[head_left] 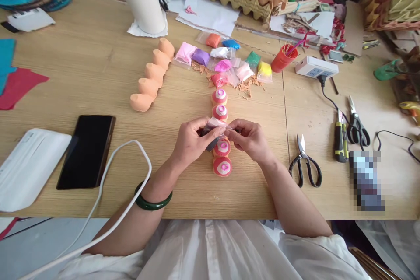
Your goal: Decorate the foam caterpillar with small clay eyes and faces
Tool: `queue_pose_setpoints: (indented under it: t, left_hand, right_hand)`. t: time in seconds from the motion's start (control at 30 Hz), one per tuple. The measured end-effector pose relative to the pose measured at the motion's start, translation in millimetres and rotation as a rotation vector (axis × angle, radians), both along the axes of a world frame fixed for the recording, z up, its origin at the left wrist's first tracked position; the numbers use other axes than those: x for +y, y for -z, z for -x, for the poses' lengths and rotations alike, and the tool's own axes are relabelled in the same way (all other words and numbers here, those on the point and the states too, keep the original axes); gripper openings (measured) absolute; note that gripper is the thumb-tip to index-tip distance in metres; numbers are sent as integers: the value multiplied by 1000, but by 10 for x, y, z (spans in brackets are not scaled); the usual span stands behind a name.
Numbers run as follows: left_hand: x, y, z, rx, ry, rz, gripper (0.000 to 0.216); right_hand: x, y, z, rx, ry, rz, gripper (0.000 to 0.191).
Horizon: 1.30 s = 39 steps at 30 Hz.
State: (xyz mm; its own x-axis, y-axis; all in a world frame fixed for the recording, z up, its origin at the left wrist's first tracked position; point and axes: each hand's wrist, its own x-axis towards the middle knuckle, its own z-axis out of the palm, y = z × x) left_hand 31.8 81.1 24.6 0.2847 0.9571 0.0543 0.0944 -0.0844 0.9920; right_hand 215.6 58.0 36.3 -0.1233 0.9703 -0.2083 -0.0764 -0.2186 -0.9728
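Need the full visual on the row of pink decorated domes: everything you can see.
The row of domes runs straight away from the person on the wooden table. Four show, two either side of the hands. Each looks reddish-pink and rounded, with peach-yellow edges, topped by a white patch and a bright pink curl; the coating resembles modelling clay. The left hand and right hand, holding a plastic packet, hide the middle; contact there can't be told.

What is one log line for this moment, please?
left hand: holds small clear plastic packet | right hand: pinches same packet | beneath: row of round pink-and-white pieces
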Motion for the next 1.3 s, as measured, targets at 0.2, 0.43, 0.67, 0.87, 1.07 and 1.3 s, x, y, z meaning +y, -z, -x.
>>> queue_pose_setpoints:
  t: [0.2,0.43,0.67,0.87,1.07,1.3]
  left_hand:
    - [-25,-20,-6,72,-108,-73,20]
    - [-5,-11,9,102,-156,-125,36]
    - [-11,10,-11,55,-119,-96,31]
    - [-13,-34,-15,42,-63,-67,18]
    - [11,-46,27,79,-174,-70,39]
    - [12,24,7,44,-226,-5,48]
  right_hand:
    - [-5,-5,6,31,-23,42,41]
    - [11,17,-13,33,52,4,41]
    - [-7,15,25,53,29,-56,39]
    - [-15,9,17,52,4,-7,40]
    - [-6,34,-14,-39,31,-45,37]
    - [-12,13,-14,-11,11,-24,37]
